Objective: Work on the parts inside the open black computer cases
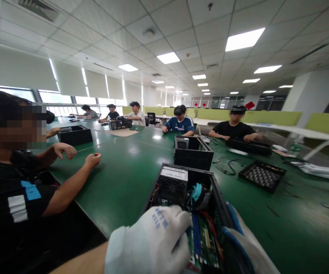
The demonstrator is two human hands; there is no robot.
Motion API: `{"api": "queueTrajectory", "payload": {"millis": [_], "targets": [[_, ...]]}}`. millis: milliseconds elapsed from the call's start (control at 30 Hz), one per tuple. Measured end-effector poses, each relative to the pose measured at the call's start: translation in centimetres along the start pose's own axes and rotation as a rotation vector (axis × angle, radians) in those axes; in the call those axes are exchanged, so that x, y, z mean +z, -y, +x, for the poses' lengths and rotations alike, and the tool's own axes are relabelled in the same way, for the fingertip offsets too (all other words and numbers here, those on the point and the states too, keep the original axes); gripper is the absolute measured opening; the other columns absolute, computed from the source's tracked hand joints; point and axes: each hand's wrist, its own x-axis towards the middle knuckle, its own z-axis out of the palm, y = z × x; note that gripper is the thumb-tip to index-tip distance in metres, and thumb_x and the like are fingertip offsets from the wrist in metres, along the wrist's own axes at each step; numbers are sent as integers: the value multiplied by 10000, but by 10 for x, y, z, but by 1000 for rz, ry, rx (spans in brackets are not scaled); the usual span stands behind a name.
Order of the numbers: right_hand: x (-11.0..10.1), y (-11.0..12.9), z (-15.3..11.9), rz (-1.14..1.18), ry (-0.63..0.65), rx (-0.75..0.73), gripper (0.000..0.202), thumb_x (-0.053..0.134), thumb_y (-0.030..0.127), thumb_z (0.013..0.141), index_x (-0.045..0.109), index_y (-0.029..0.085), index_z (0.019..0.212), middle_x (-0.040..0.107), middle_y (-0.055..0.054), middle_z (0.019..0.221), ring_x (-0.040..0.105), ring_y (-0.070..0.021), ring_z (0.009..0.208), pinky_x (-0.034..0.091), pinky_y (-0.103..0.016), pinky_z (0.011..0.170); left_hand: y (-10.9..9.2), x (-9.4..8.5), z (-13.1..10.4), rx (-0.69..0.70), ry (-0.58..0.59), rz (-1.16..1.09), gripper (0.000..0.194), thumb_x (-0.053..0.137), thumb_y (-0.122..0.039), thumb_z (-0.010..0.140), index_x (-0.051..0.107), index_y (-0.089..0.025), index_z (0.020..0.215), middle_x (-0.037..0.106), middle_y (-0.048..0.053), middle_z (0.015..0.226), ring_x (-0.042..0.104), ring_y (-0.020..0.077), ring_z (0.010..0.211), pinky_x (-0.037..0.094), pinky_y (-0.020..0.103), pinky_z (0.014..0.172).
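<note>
An opened black computer case (193,166) lies before me on the green table. Inside it are a power supply with a fan (172,186), a cooler with light-blue blades (198,195), coloured wires and a green circuit board (207,238). My left hand (160,238), in a white glove with blue print, reaches over the case's near left part. Its fingers curl down toward the board, and whatever they hold is hidden. In a white and blue glove, my right hand (246,241) is closed against the case's right wall, its fingertips partly hidden.
Another open case (194,154) stands just beyond mine. To the right lie a black perforated panel (263,176), loose cables (227,167) and a plastic bottle (296,144). A person (13,171) sits close on my left; several others work around the green table (118,171).
</note>
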Motion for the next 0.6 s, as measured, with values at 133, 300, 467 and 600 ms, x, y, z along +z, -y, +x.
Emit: {"api": "queueTrajectory", "payload": {"millis": [133, 300, 467, 600], "targets": [[68, 15, 40, 56, 181, -61, 843, 645, 545, 858, 366, 299, 1615, 673, -97, 1420, 630, -361, 1318, 500, -493, 1122, 60, -16, -34, -46, -49, 81, 218, 642, -440, 997, 700, -421, 1207, 674, 68, 1276, 656, 237, 1157, 615, 338, 817], [172, 45, 105, -303, 292, -281, 705, 463, 512, 939, 409, 218, 1577, 696, -119, 1341, 659, -336, 1236, 519, -504, 1063, 195, -87, -32, -254, -119, 129, 212, 635, -370, 1027, 686, -323, 1228, 632, 83, 1370, 644, 218, 1175, 578, 366, 944], [245, 69, 167, -465, 434, -320, 632, 555, 548, 952, 554, 218, 1491, 737, -85, 1282, 664, -289, 1212, 509, -429, 1066, 312, -103, -21, -399, -141, 83, 354, 448, -192, 979, 713, -386, 1112, 729, -70, 1170, 610, 235, 1324, 505, 439, 1099], [245, 68, 207, -688, 486, -359, 604, 708, 561, 891, 667, 212, 1382, 705, -115, 1357, 654, -282, 1232, 499, -401, 1084, 363, -72, -19, -430, -96, -60, 552, 272, -131, 892, 682, -333, 1202, 755, -78, 1078, 708, 176, 1180, 544, 368, 970]]}}
